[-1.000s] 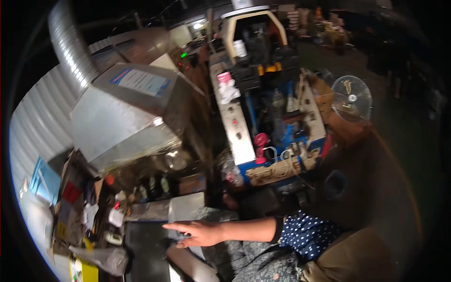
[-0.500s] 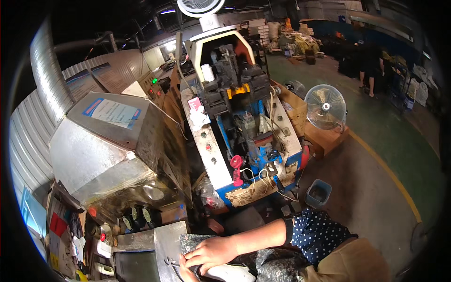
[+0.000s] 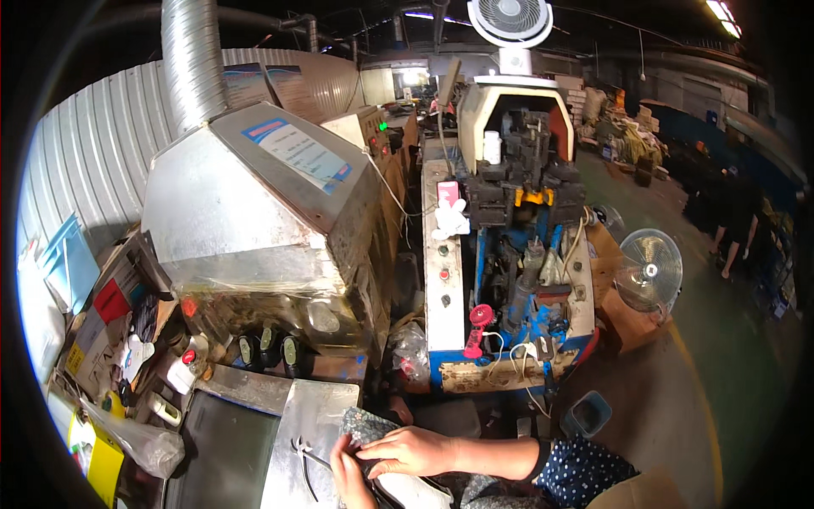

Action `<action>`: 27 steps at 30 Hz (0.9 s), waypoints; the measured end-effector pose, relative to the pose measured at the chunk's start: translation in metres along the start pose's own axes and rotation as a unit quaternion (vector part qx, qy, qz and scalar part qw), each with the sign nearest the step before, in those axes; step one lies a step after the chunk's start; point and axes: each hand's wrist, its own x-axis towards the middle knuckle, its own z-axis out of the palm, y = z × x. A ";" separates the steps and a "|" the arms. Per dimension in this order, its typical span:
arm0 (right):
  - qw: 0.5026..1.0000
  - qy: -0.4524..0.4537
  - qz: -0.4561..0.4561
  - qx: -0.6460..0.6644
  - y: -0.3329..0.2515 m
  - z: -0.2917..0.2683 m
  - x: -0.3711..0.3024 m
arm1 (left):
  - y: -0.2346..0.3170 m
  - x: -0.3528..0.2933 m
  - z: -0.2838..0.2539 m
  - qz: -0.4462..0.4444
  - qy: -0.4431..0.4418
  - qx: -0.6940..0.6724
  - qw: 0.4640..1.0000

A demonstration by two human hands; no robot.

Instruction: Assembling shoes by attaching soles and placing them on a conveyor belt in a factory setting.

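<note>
My right hand [image 3: 413,450] comes in from the right. Its fingers are bent and drawn together, touching a dark, narrow piece between my hands that is too unclear to name. Close against it, my left hand [image 3: 349,477] rises from the lower edge with its fingers closed at the same piece. Dark grey cloth with pale flowers [image 3: 366,426] shows just beyond the fingers. Below my right wrist lies a white object [image 3: 414,489], partly cut off by the lower edge. Left of my left hand, black cord ends [image 3: 305,462] lie on a metal plate [image 3: 315,405].
Dark shoes [image 3: 268,350] stand before a metal hooded machine [image 3: 229,212]. A dark belt [image 3: 222,450] lies at lower left. Ahead stands a blue-and-white press [image 3: 447,318] with a pink handheld fan [image 3: 479,329]. A bin [image 3: 587,413] and a floor fan [image 3: 649,269] are at right.
The view has turned left, so the machines sit farther right. My right hand has drawn its fingers together, and more of my left hand now shows beside it.
</note>
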 end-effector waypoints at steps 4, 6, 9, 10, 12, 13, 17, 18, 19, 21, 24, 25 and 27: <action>0.996 -0.049 0.055 0.058 0.016 -0.003 0.002 | 0.006 0.005 -0.006 0.044 -0.006 0.050 0.998; 0.991 -0.095 0.083 0.036 0.006 -0.006 0.008 | -0.019 -0.003 0.013 0.026 0.071 -0.022 0.997; 0.989 -0.081 0.123 0.031 0.007 0.005 0.011 | -0.058 -0.009 0.037 -0.075 0.104 -0.074 0.989; 0.990 -0.049 0.124 0.046 0.013 0.013 0.007 | -0.053 -0.006 0.035 -0.043 0.109 -0.042 0.992; 0.996 -0.032 0.081 0.021 0.036 0.029 0.005 | -0.062 0.001 0.034 -0.075 0.107 -0.071 0.989; 0.996 -0.012 0.088 0.017 0.042 0.036 0.006 | -0.061 0.004 0.031 -0.108 0.101 -0.099 0.984; 0.963 0.166 0.160 0.140 0.030 0.076 -0.025 | -0.097 0.003 0.021 -0.141 0.097 -0.186 0.967; 0.938 0.223 0.209 0.164 0.034 0.107 -0.048 | -0.109 0.007 0.016 -0.099 0.092 -0.177 0.975; 0.902 0.271 0.261 0.213 0.027 0.128 -0.068 | -0.120 0.004 0.012 -0.067 0.097 -0.169 0.979; 0.874 0.158 0.418 0.191 0.030 0.115 -0.095 | -0.122 0.010 0.003 0.008 0.092 -0.092 0.992; 0.894 0.180 0.376 0.164 0.052 0.076 -0.086 | -0.102 0.040 -0.004 -0.069 0.004 -0.218 0.973; 0.930 0.164 0.298 0.138 0.046 0.060 -0.076 | -0.104 0.041 -0.004 -0.051 0.008 -0.270 0.962; 0.840 0.211 0.325 0.380 0.030 0.062 -0.067 | -0.080 0.018 -0.015 -0.120 0.023 -0.326 0.937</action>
